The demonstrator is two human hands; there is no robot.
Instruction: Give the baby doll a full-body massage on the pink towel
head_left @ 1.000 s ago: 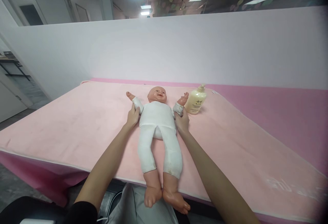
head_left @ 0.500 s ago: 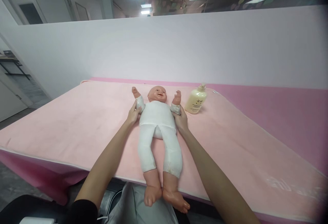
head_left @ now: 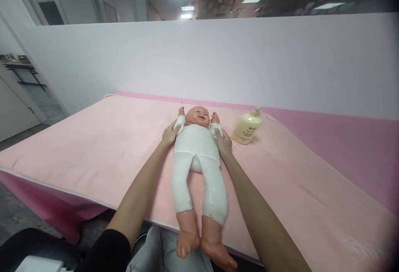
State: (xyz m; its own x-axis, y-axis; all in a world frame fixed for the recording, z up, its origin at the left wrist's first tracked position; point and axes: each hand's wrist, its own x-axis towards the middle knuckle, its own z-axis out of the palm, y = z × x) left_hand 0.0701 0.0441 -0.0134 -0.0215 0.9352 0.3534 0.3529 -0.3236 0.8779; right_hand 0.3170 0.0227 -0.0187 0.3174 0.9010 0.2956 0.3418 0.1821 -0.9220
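Note:
A baby doll point(head_left: 197, 143) with a white cloth body lies on its back on the pink towel point(head_left: 124, 139), its head away from me and its feet past the near edge. My left hand point(head_left: 170, 134) is closed round the doll's arm on the left, thumb on the white sleeve. On the other side my right hand point(head_left: 224, 143) grips the doll's other arm in the same way. Both doll arms point up beside its head. Some of my fingers are hidden behind the arms. Right of my right hand stands a pale yellow pump bottle point(head_left: 247, 126).
A white wall point(head_left: 218, 60) rises behind the table, with a dark window strip above it. Pink table cover point(head_left: 349, 147) shows at the right and hangs down at the front left. A black chair point(head_left: 37, 243) with a white object on it is at lower left.
Both doll arms have come inward, closer to its head, with my hands still on them. The whole view has shifted slightly, and the bottle appears a little further right.

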